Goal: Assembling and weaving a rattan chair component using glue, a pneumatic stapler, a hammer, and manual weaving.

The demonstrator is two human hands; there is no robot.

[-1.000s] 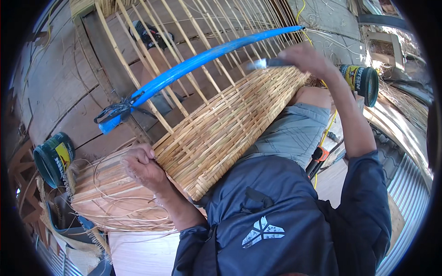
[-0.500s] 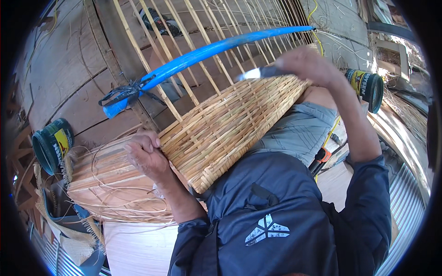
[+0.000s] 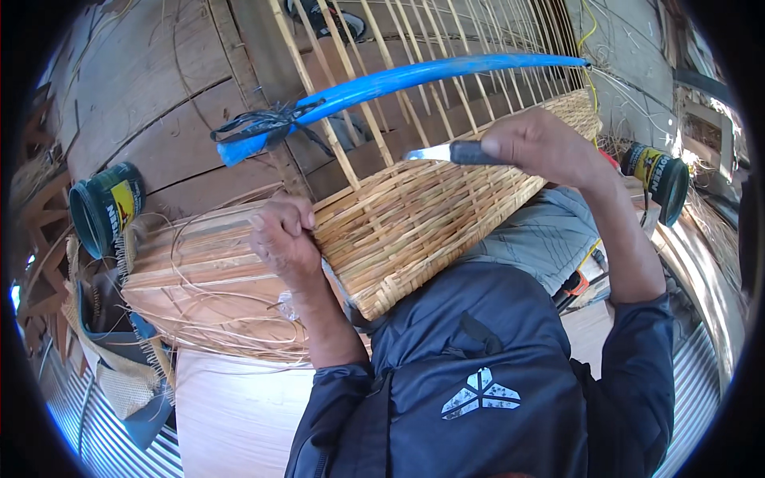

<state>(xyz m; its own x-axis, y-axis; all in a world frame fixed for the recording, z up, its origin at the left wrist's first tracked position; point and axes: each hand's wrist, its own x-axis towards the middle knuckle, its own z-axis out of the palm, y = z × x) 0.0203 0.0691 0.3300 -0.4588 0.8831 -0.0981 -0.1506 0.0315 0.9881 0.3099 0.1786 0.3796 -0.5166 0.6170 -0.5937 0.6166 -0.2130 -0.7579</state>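
A partly woven basket (image 3: 446, 211) of tan cane lies across my lap, its bare upright stakes (image 3: 374, 131) running away from me. My right hand (image 3: 546, 147) grips the dark handle of a knife (image 3: 474, 152). The knife's shiny blade points left, above the top edge of the weave and among the stakes. At the basket's left corner, my left hand (image 3: 287, 239) is closed with curled fingers against the woven edge. A curved blue tube (image 3: 430, 73), tied with black strips at its left end, spans the stakes.
A wooden block (image 3: 215, 279) with loose cane strips (image 3: 231, 338) lies at left. Dark green tubs stand at left (image 3: 94, 215) and right (image 3: 673, 187). Burlap-edged cloth (image 3: 127, 386) hangs at lower left. A yellow cord (image 3: 588, 32) runs along the far right.
Relative to the basket, my right hand has brought the knife left and closer to the top edge of the weave. My left hand stays at the corner. The whole view has shifted.
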